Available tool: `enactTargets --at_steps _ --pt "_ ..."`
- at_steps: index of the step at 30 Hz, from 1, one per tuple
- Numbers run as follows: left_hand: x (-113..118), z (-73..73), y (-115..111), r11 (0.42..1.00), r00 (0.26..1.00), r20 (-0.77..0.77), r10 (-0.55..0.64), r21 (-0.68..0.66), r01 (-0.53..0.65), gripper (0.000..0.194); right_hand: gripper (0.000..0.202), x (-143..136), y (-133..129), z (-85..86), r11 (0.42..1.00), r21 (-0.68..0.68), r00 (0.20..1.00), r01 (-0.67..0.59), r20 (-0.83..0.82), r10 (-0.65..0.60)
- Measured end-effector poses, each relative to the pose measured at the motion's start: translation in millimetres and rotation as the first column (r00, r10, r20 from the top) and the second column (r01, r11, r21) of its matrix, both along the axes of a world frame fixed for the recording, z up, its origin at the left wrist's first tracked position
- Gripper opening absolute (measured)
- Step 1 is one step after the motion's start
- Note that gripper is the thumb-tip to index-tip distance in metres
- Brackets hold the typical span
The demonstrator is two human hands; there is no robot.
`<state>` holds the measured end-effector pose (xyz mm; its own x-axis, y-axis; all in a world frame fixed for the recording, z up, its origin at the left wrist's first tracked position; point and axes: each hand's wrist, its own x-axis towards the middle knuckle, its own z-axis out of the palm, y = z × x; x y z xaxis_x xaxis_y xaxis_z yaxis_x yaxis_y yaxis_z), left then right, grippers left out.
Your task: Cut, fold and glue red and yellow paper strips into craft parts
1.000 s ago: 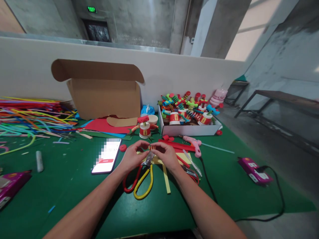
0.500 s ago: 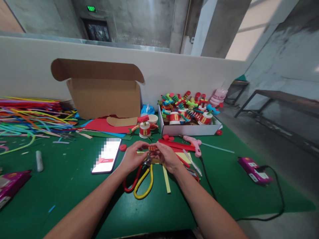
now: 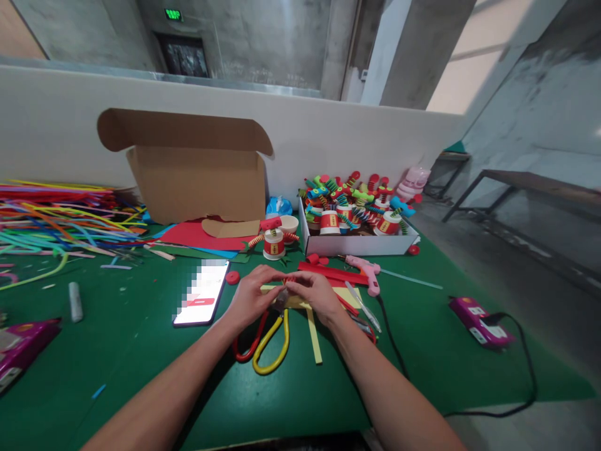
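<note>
Between both hands is a small red-and-yellow folded paper spring, mostly covered by fingers. My left hand pinches it from the left side. From the right, my right hand grips it with thumb and fingertips close together. Right below lie scissors with one red and one yellow handle, their blades partly under the hands. Pale yellow paper strips lie beneath and beside my right hand. Behind the hands stands a paper-cup figure with a red head and springy arms.
A phone and a red roll lie left. A pink glue gun, red strips and a craft knife lie right. Behind are a white box of similar figures and a cardboard box.
My fingers have closed further over the paper spring, so less of it shows. My right fingertips have shifted slightly left toward my left hand. Everything else stays put.
</note>
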<state>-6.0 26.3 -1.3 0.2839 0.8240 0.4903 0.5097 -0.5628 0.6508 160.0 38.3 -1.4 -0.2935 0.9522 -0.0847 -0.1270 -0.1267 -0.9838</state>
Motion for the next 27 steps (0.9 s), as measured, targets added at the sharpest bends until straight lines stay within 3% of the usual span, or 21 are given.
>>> enactTargets --at_steps 8,13,19,27 --pt "-4.2 5.8 0.9 0.998 0.998 -0.009 0.061 0.011 -0.061 0.017 0.031 5.6 3.3 -0.4 0.998 0.034 0.996 0.049 0.072 -0.051" --pt "-2.8 3.0 -0.1 1.0 1.0 -0.016 -0.021 -0.009 0.02 0.032 0.029 4.7 2.2 0.9 0.999 0.027 0.996 0.046 0.072 -0.048" --pt "-0.3 1.3 -1.2 0.999 1.0 -0.006 -0.028 0.025 0.028 0.021 0.028 2.7 -0.4 5.3 0.997 0.069 0.998 -0.028 0.057 0.024" --pt "-2.1 1.1 0.8 0.999 0.999 0.017 0.042 -0.004 -0.042 0.019 0.023 4.3 2.0 2.3 0.999 0.013 0.999 0.03 0.034 -0.03"
